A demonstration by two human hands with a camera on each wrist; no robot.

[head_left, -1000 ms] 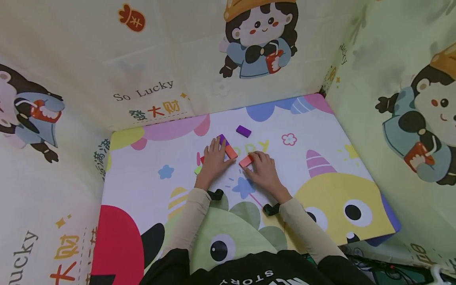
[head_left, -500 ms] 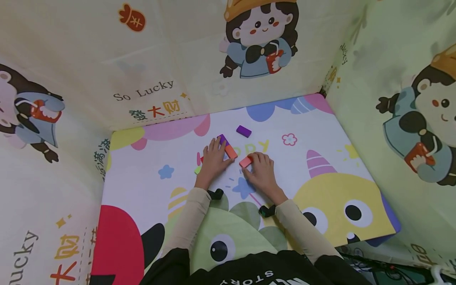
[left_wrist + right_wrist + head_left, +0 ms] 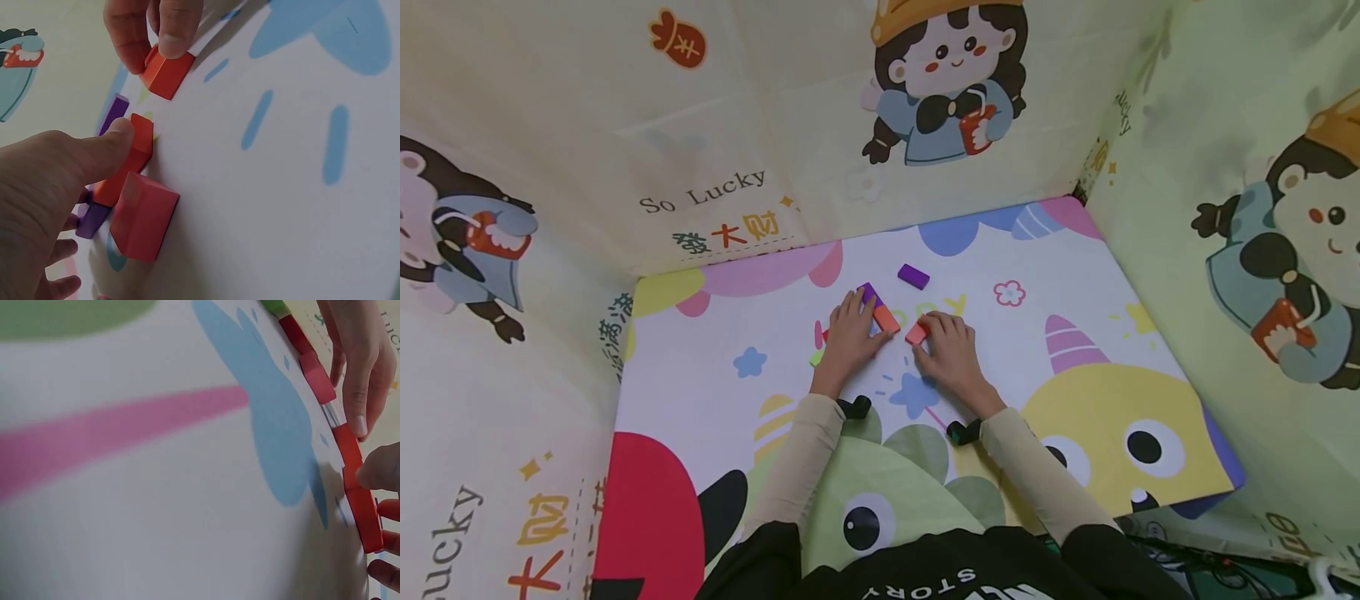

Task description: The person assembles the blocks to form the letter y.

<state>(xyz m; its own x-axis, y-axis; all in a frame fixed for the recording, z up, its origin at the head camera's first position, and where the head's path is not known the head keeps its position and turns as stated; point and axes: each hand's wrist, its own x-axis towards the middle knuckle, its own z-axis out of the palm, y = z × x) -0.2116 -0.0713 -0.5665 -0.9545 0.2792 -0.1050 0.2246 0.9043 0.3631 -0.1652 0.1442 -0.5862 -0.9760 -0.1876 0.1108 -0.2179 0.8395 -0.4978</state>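
My left hand (image 3: 847, 346) lies across a short row of blocks, its thumb touching an orange block (image 3: 887, 320) and its fingers reaching beside a purple block (image 3: 868, 292). In the left wrist view a pinkish-red block (image 3: 145, 219) lies close by that orange one. To the right, my right hand (image 3: 953, 354) pinches another orange-red block (image 3: 916, 333) between thumb and fingers. A small gap parts this block from the orange one in the head view. A dark red block (image 3: 295, 334) and a green block (image 3: 274, 306) continue the row, mostly hidden by my left hand in the head view.
A loose purple block (image 3: 913, 277) lies farther back on the printed mat (image 3: 692, 350). Cloth walls (image 3: 820, 100) with cartoon figures stand at the back and both sides. Cables (image 3: 1217, 567) show below the mat's right front corner.
My right hand has shifted slightly, and the orange-red block it holds has turned a little and moved slightly away from me. My left hand and the other blocks stay where they were.
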